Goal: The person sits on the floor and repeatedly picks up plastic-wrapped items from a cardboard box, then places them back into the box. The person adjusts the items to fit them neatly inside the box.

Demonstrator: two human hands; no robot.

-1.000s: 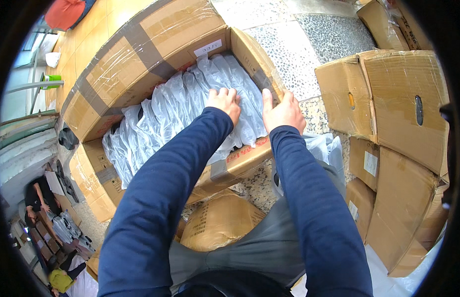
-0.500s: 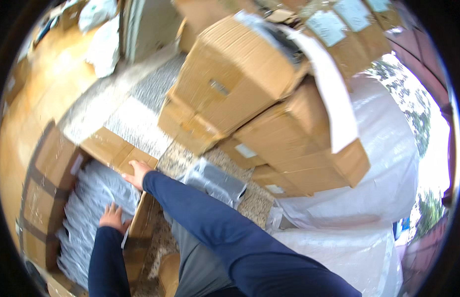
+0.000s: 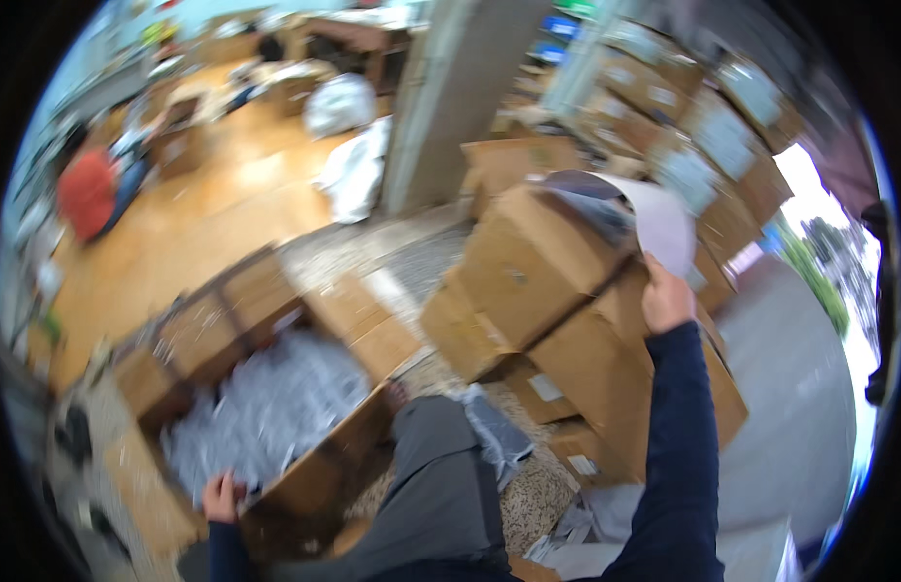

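My right hand is raised at the stacked cartons. Its fingers grip the lower end of a long white paper sheet, which curls over the top of a cardboard carton. Low on the left, my left hand is at the near corner of an open cardboard box, with its fingers slightly apart and blurred. I see nothing held in it. Inside the box lie many clear plastic-wrapped pieces, packed close together. The box flaps are folded outward.
A dark plastic-wrapped packet lies on the speckled floor beside my leg. More cartons are stacked behind, and a grey-white sheet covers something at right. Beyond a pillar, white bags and a person in red are on the orange floor.
My right hand has left the box flap and taken hold of the paper sheet. My left hand has drawn back from the wrapped pieces to the near corner. The view has swung upward.
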